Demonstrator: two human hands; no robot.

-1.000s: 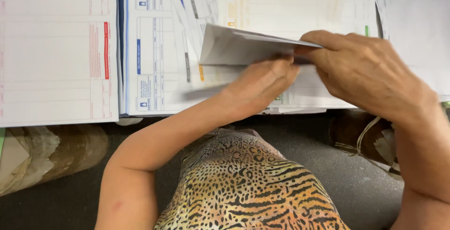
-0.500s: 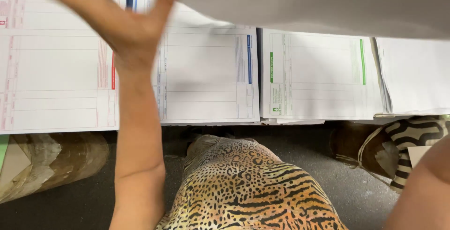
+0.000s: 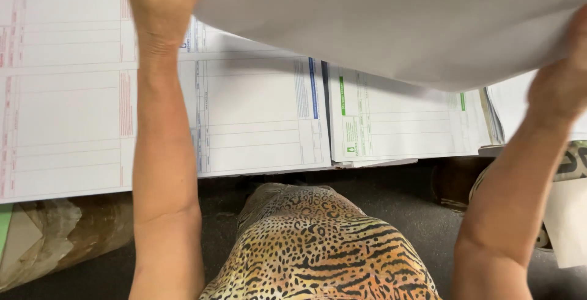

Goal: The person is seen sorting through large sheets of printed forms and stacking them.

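A big white paper sheet (image 3: 397,25) is raised close to the camera and fills the upper right of the view. My left hand (image 3: 160,0) grips its left edge at the top. My right hand (image 3: 559,86) holds its right edge, the fingers partly hidden behind the paper. Below the sheet lie stacks of printed forms: one with red print (image 3: 67,122) at the left, one with blue print (image 3: 257,116) in the middle, one with green print (image 3: 397,125) at the right.
The forms lie on a work surface whose front edge (image 3: 269,171) runs across the view. Under it, a brown wrapped roll (image 3: 67,233) lies at the left on a dark floor (image 3: 391,202). My animal-print clothing (image 3: 318,251) shows at the bottom.
One second ago both hands held a folded sheet low over the forms. The sheet has since been lifted and spread wide towards the camera, left hand going up-left, right hand moving right.
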